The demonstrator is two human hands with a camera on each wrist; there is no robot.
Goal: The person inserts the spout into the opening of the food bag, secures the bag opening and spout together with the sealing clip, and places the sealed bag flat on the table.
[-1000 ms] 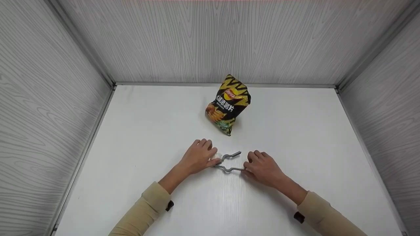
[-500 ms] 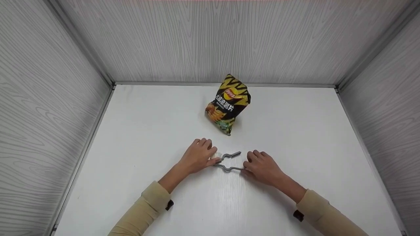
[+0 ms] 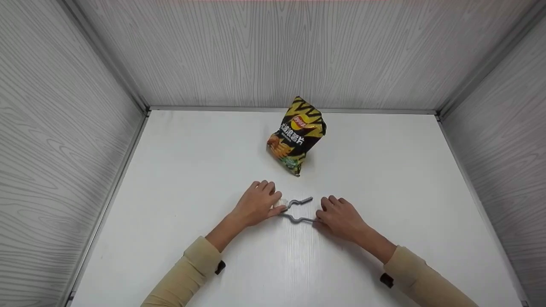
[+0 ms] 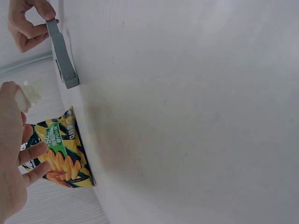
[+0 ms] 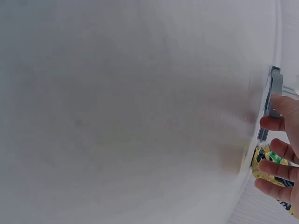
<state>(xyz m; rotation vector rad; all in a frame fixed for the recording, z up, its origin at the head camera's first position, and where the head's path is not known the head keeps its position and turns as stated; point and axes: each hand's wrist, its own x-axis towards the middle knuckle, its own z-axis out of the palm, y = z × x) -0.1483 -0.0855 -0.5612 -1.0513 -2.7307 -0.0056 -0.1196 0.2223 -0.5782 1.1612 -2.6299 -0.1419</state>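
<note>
A grey hinged bag clip [image 3: 297, 220] lies spread apart between my hands, each of its two arms with a curved notch. My left hand [image 3: 256, 207] pinches its left end, where a small whitish translucent piece [image 4: 26, 96] shows by the fingers. Whether that piece is joined to the clip I cannot tell. With thumb and forefinger, my right hand [image 3: 342, 218] pinches the tip of the clip's nearer arm. The farther arm points up and right, touched by neither hand. Beyond the hands, a black and yellow bag of potato chips [image 3: 294, 138] sits on the white table.
The white table [image 3: 204, 153] is bounded by grey wood-patterned panels on the left, at the back and on the right. The back panel [image 3: 273, 55] rises just behind the chip bag. Table surface extends to both sides of the hands.
</note>
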